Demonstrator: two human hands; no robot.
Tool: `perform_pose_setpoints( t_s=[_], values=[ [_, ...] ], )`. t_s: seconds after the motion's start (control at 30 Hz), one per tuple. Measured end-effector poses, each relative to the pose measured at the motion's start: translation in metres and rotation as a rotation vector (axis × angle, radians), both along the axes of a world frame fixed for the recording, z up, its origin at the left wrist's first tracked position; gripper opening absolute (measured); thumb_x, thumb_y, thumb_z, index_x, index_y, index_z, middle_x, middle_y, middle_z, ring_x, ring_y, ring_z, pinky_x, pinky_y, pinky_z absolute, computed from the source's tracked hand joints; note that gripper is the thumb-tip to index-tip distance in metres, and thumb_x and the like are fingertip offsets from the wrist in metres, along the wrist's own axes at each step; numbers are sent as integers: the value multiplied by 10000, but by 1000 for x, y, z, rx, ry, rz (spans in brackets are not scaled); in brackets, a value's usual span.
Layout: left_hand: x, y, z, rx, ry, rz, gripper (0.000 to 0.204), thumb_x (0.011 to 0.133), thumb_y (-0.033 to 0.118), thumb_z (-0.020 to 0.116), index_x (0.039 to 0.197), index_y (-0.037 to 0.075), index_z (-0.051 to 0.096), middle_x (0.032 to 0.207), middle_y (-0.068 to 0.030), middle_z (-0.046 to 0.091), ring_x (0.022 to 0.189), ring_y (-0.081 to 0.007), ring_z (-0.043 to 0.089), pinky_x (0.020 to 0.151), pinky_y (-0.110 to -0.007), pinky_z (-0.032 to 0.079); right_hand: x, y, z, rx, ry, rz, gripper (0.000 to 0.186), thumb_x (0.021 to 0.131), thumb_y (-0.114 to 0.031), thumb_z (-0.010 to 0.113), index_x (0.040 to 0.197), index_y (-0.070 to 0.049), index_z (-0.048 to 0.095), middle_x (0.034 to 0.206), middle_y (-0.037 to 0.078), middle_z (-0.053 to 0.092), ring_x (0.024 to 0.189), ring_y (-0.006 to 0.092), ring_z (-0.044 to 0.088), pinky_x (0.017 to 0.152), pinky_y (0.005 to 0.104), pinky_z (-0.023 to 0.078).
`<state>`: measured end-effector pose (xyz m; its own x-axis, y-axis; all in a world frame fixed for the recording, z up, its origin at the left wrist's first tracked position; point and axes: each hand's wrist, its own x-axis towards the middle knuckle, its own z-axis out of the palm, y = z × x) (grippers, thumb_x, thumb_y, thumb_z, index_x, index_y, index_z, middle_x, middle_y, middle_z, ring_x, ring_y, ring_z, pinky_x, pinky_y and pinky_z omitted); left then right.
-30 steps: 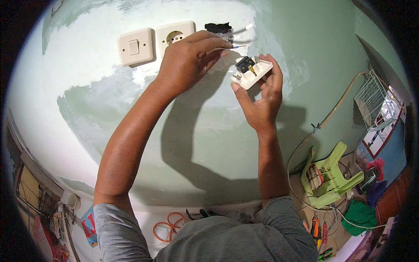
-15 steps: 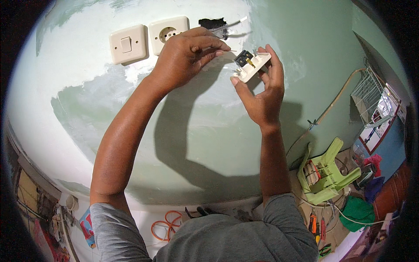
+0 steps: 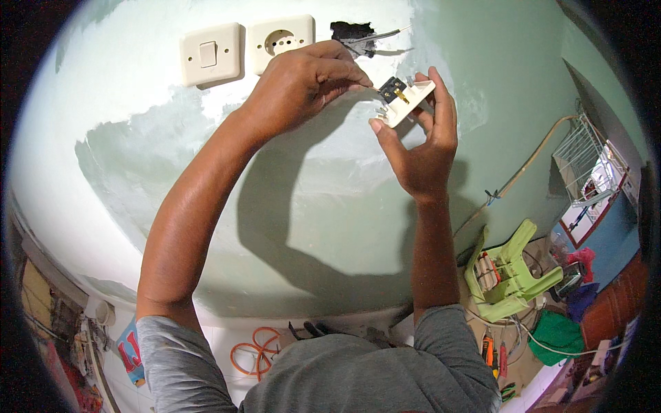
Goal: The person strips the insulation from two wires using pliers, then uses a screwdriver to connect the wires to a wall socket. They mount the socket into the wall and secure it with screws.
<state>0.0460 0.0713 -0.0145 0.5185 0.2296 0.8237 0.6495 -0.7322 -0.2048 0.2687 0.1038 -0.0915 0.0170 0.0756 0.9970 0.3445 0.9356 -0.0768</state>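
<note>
- Since the earlier frames, your two hands have drifted slightly right and lower against the wall (image 3: 344,206), and the module now sits a little further from the hole; the grip itself looks unchanged.
- On the wall, the switch (image 3: 211,54) and the socket (image 3: 280,43) are already mounted side by side, so that part reads as finished.
- Just right of the socket, the hole (image 3: 350,32) is open and dark, with wires (image 3: 375,38) sticking out of it bare; nothing is fitted there yet.
- Your right hand (image 3: 421,148) cradles the white module (image 3: 405,101) from below, fingers curled around its edges, back side with its metal terminals facing you, held off the wall below and right of the hole.
- Your left hand (image 3: 303,82) is closed, fingertips pressed together at the module's terminals; whether they pinch a screw or a wire, you cannot tell.
- Judging by this, wiring and seating the module are still ahead.
</note>
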Motion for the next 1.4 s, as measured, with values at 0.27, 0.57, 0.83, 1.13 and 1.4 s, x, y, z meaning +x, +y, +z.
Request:
perform_pose_setpoints(
  t_s=[0.27, 0.57, 0.83, 1.13, 1.4],
  values=[
    [-1, 0, 1, -4, 4, -25, 261, 859, 54, 767, 1097, 157, 786, 1037, -55, 719, 943, -237, 714, 803, -366, 581, -1, -12, 6, -19, -44, -42, 916, 762, -47, 837, 1537, 54, 360, 1398, 248, 502, 1267, 326, 600, 984, 429, 605],
    [0, 5, -1, 42, 0, -49, 242, 870, 61, 756, 1089, 159, 784, 1032, -48, 715, 909, -231, 716, 781, -363, 586, 0, -8, 5, 10, -53, -85, 1003, 713, -170, 885, 1556, 15, 374, 1372, 240, 534, 1196, 347, 608, 952, 426, 564],
    [0, 8, -2, 11, 0, -53, 263, 860, 56, 756, 1104, 152, 777, 1055, -60, 712, 964, -246, 714, 814, -362, 578, 4, -9, 6, 7, -57, -83, 998, 719, -172, 886, 1559, 1, 375, 1394, 242, 523, 1226, 349, 600, 983, 429, 561],
    [0, 8, -2, 24, -18, -46, 229, 870, 60, 756, 1086, 136, 774, 1023, -57, 713, 929, -237, 717, 794, -354, 581, 3, -8, 2, -33, -64, -46, 981, 708, -120, 882, 1549, -11, 388, 1429, 238, 510, 1255, 345, 594, 1014, 435, 555],
    [1, 11, -2, 25, -14, -62, 251, 857, 34, 751, 1084, 138, 774, 1022, -54, 715, 934, -240, 717, 794, -352, 580, 3, -8, -1, -43, -93, 7, 991, 702, -166, 879, 1555, -27, 393, 1424, 235, 518, 1251, 348, 593, 1012, 439, 545]
  ],
)
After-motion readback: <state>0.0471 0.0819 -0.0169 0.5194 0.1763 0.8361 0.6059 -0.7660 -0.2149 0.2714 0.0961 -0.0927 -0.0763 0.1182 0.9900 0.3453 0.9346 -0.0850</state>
